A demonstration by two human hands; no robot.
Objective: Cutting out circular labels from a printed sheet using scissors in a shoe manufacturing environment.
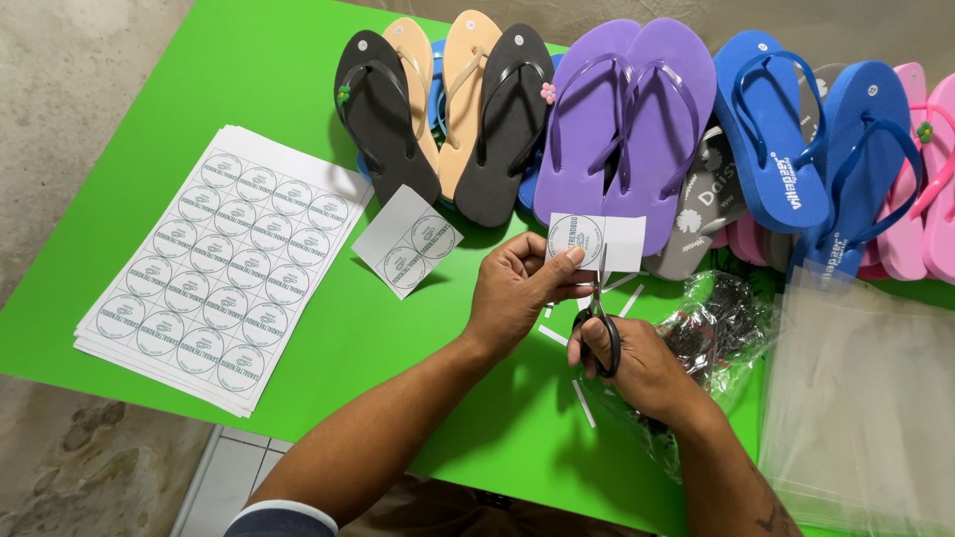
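Observation:
My left hand pinches a small white paper piece printed with a round label, held above the green table. My right hand grips black-handled scissors, whose blades point up into the paper's lower edge. Thin white paper strips lie on the table under my hands. A cut piece with a few round labels lies to the left. A stack of full label sheets rests further left.
A row of flip-flops lines the far edge: black, beige, purple, blue and pink. A crumpled clear bag with dark items and a pile of clear plastic bags lie at the right.

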